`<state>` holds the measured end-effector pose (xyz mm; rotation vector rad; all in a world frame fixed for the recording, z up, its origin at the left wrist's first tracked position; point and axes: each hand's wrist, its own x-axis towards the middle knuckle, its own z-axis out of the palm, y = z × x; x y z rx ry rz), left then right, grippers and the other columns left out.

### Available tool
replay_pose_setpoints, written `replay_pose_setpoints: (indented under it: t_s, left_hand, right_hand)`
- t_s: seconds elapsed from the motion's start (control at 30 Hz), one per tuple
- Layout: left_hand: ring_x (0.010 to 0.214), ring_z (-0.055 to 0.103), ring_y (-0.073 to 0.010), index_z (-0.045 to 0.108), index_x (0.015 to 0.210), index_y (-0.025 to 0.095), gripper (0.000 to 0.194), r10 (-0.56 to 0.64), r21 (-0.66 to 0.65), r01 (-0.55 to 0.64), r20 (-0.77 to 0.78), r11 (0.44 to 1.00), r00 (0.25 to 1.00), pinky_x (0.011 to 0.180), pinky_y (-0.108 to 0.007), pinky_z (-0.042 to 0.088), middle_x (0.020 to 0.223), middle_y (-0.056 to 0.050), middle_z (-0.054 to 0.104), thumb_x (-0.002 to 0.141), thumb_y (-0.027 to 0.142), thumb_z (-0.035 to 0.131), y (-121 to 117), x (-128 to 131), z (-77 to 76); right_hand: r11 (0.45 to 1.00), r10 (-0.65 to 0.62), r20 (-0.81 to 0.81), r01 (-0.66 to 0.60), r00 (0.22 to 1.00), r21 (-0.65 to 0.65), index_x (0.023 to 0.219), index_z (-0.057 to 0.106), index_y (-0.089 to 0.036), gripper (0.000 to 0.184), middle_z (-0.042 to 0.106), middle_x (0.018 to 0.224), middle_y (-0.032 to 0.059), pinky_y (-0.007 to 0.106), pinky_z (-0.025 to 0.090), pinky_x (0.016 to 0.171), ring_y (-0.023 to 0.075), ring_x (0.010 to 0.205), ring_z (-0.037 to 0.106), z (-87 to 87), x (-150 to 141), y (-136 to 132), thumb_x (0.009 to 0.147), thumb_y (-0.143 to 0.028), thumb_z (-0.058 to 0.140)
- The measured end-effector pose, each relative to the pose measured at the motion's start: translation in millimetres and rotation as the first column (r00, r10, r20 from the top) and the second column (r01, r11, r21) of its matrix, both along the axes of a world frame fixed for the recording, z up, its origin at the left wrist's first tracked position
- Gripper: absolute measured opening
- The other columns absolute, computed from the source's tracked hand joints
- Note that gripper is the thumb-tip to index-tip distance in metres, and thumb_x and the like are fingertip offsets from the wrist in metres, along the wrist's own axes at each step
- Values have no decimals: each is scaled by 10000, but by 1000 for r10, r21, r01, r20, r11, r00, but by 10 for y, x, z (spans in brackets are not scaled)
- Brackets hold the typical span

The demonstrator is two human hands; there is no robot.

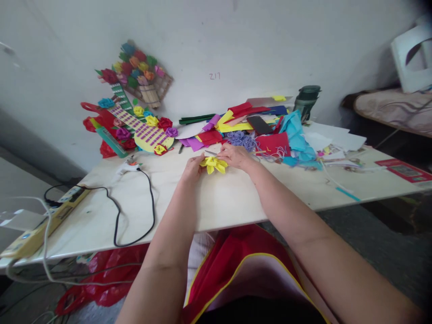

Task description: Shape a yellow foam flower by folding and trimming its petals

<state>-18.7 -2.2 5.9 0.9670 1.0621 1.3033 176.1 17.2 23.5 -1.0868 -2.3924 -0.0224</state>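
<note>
Over the middle of the white table, a yellow paper flower (216,165) with pointed petals hangs between my hands. My left hand (193,169) is closed, its fingers pinching the flower's left edge. At the upper right of the flower, my right hand (234,156) is closed round a thin silvery blade-like tool (211,153), which points left across the flower's top. Its handle is hidden in my fingers, so I cannot tell its exact kind. Just beyond my right hand lies a tangle of purple yarn (240,139).
Coloured paper strips (236,118), a dark phone (259,125) and a green bottle (306,101) stand or lie along the back. A guitar-shaped craft (141,128) with paper flowers leans at the left. A hot glue gun (130,165), its black cord (118,209) and a power strip (57,216) are nearer.
</note>
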Motion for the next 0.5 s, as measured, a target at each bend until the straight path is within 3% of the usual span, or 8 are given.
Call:
replay_pose_setpoints:
  t_s: [0.5]
  left_hand:
    - [747,694,-222,678,757,93,355,17,35,-15,-37,999,999,642,-299,552,703,-94,706,698,435,755,39,-29,-50]
  right_hand:
    - [998,25,-45,-27,999,-48,1037,760,-218,293,701,1042,70,271,424,763,172,892,619,2,65,61,895,-331,530]
